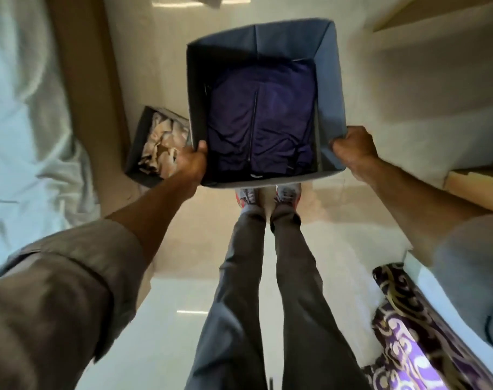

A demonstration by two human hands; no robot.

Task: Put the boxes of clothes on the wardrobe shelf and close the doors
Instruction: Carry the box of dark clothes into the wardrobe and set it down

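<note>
I hold a grey fabric box (331,80) in front of me, above my feet. Folded dark purple clothes (262,119) lie inside it. My left hand (190,161) grips the box's near left corner, thumb over the rim. My right hand (353,146) is closed on the near right corner of the rim. A second dark box (136,142) with beige clothes (162,142) stands on the floor to the left, partly hidden behind the held box and my left hand.
A bed with pale blue sheets (22,122) and a brown wooden frame (84,80) runs along the left. Wooden wardrobe panels (436,12) show at the upper right. A purple patterned cloth (403,327) lies at the lower right. Glossy tiled floor (160,319) surrounds my legs.
</note>
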